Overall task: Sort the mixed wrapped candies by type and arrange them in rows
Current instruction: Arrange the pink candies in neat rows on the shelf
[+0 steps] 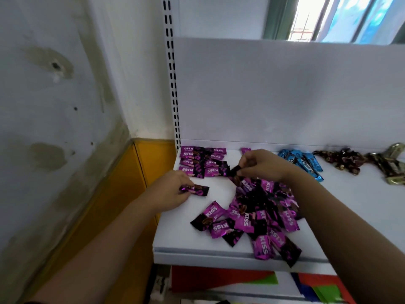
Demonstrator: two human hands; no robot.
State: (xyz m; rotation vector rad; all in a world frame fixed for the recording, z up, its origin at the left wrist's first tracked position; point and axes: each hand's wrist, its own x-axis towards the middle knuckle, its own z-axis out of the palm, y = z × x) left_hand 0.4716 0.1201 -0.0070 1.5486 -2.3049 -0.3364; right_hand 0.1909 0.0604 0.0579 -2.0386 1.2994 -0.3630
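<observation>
Maybe a third done: started purple rows [202,162] back-left, left big loose pile [263,211] unsorted. Gripped purple candy [197,190] w/ left hand [173,191], pinched second candy [235,171] w/ right hand [263,165].

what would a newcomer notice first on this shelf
The loose heap of purple KISS candies in the middle of the white shelf draws the eye first. The left hand holds one purple candy just in front of the neat purple rows at the back left, while the right hand pinches a second candy above the heap. Blue candies and brown candies lie further right.
</observation>
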